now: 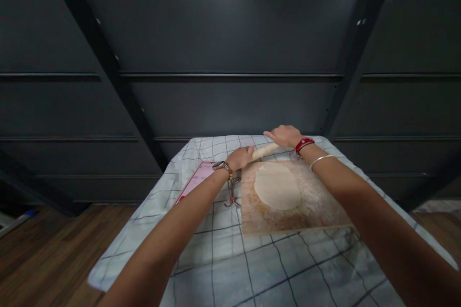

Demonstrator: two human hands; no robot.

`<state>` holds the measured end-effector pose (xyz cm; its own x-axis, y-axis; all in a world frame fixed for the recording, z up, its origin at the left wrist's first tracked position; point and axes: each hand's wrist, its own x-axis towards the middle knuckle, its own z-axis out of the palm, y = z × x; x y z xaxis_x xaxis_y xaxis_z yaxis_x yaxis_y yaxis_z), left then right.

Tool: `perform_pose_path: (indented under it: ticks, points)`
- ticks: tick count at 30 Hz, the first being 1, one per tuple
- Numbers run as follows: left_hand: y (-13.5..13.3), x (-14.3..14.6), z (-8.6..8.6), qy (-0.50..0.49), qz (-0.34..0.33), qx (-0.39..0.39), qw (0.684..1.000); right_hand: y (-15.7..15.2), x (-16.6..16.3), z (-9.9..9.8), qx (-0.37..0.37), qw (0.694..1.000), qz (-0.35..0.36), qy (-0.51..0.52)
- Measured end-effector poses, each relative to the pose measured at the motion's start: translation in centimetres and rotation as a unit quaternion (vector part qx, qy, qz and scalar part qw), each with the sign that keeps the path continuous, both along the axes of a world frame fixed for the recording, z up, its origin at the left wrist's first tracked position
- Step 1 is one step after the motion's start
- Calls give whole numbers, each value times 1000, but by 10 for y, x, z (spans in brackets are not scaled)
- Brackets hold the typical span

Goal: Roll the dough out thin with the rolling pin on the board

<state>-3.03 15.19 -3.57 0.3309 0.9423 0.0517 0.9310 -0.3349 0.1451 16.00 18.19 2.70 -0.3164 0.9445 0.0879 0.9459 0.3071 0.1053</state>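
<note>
A pale rolling pin (265,152) slants across the far edge of a wooden board. My left hand (240,158) is closed round its left end, and my right hand (284,135) grips its right end, a little farther off. Nearer to me, a flat, roughly round sheet of dough (277,185) lies on the floury board (324,206). The pin is beyond the dough and apart from it. Both ends of the pin are hidden by my fingers.
A pink-screened phone (196,178) lies on the checked tablecloth (230,259), left of the board and partly behind my left forearm. Cords with beads (232,196) dangle below my left wrist. A dark panelled wall (230,105) stands right behind the table.
</note>
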Motion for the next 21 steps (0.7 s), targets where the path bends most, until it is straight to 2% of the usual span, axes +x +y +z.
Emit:
perform_pose_path:
  ticks: [3,5,7,10,11,13,16,21]
  points:
    - [-8,-4,12,-56,3,17,998,-12,-2,30,44,999,27,-14]
    - [-23,-2,16,-58,-26,49,997,-34,4,33,62,998,21,-9]
    - [-47,3,14,-42,-60,79,994,-65,15,20,68,998,-6,4]
    - [-84,13,2,-20,-77,90,993,-115,32,-21,49,997,-49,17]
    - [-93,17,-3,-12,-76,85,993,-128,37,-35,37,998,-46,20]
    - [-102,21,-9,0,-70,66,995,-144,43,-57,30,999,8,18]
    - [-95,25,-10,8,-49,32,998,-140,46,-70,36,997,45,54]
    - [-60,28,-3,16,-4,43,999,-92,44,-68,31,994,15,100]
